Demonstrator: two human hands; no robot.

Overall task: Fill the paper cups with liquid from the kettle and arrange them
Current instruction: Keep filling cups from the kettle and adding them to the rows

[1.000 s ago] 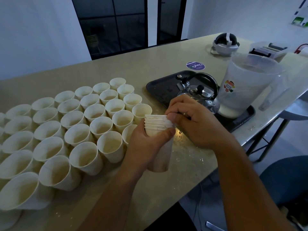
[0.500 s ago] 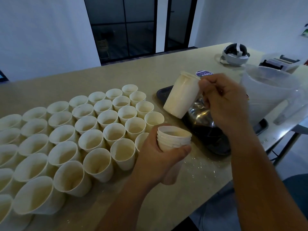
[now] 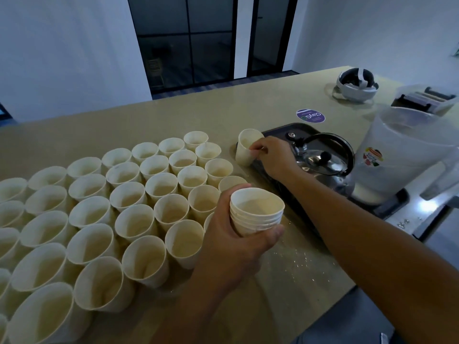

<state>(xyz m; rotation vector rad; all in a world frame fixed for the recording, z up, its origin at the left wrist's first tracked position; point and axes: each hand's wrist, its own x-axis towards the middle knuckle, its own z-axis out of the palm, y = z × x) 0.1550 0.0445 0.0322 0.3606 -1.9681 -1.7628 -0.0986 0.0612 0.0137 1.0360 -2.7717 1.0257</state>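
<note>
My left hand (image 3: pixel 233 242) grips a stack of nested white paper cups (image 3: pixel 257 211) above the beige counter (image 3: pixel 248 110). My right hand (image 3: pixel 274 156) pinches the rim of a single paper cup (image 3: pixel 244 147), which stands upright at the left edge of the black tray (image 3: pixel 280 130). A shiny metal kettle (image 3: pixel 325 161) with a black handle sits on that tray, just right of my right hand. Several upright paper cups (image 3: pixel 129 197) fill the counter to the left in tight rows.
A large translucent plastic jug (image 3: pixel 402 155) stands on the tray's right end. Farther back lie a round purple sticker (image 3: pixel 310 116), a white headset (image 3: pixel 356 83) and a clear box (image 3: pixel 427 98). Droplets speckle the counter near its front edge (image 3: pixel 298 259).
My right hand pulled one cup off the stack, lifted it over the tray, then lowered it upright beside the tray's left edge. The left hand kept hold of the stack.
</note>
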